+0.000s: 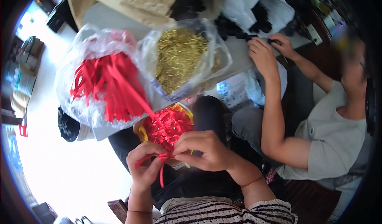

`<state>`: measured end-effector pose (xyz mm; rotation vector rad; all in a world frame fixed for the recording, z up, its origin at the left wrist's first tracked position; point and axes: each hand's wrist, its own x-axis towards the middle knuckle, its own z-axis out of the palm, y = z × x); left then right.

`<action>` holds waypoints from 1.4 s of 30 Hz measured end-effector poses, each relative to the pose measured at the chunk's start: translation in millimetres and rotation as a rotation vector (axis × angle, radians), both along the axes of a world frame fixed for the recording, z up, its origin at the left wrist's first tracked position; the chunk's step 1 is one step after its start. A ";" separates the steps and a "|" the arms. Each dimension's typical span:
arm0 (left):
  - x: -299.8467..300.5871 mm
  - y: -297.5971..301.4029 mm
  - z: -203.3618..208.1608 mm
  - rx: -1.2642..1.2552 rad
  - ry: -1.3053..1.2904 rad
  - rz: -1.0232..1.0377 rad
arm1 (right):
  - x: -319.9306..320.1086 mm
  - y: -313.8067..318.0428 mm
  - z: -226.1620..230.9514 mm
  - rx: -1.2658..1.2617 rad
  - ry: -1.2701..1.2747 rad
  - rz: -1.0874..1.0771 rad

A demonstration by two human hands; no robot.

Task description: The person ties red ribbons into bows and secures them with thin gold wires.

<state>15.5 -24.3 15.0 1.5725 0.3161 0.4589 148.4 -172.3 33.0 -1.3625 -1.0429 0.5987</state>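
Ribbon (163, 156): red, looped, lower centre of frame.
Left hand (144, 169): fingers pinch ribbon.
Right hand (207, 151): thumb and forefinger pinch its right edge.
Red pieces (168, 125): heaped, frame centre.
Gold pieces (179, 55): bagged, upper centre.

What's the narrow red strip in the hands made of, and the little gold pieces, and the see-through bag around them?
The narrow red strip looks like smooth fabric ribbon: it bends and dangles softly. The small, thin gold pieces glint like metal, but could be shiny plastic. The clear, wrinkled bag around them seems thin, glossy plastic film, because it's see-through and crinkly.
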 end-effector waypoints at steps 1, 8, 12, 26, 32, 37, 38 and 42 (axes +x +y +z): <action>-0.2 2.3 0.8 0.130 -0.020 -0.030 | 9.5 2.1 1.5 -0.043 -0.101 0.012; -11.3 5.5 -4.1 0.059 0.031 0.012 | 101.4 63.4 9.0 -0.352 -0.874 -0.520; -12.7 7.3 -7.2 0.073 -0.005 -0.008 | 129.7 80.7 0.4 -0.580 -1.181 -0.378; 12.6 18.9 -4.7 0.174 -0.047 0.014 | 138.1 77.1 22.4 -0.226 0.119 -0.331; 38.6 12.9 3.8 0.923 -0.183 0.197 | 63.2 62.8 17.6 -0.160 0.449 0.157; 42.4 8.9 -6.1 1.106 -0.296 0.139 | 36.9 43.8 10.5 -0.024 0.657 0.158; 43.6 6.8 -5.7 1.158 -0.321 0.143 | 35.6 41.9 8.6 0.000 0.728 0.156; 40.0 0.0 -2.4 1.083 -0.290 0.159 | 33.3 37.0 6.2 0.002 0.718 0.189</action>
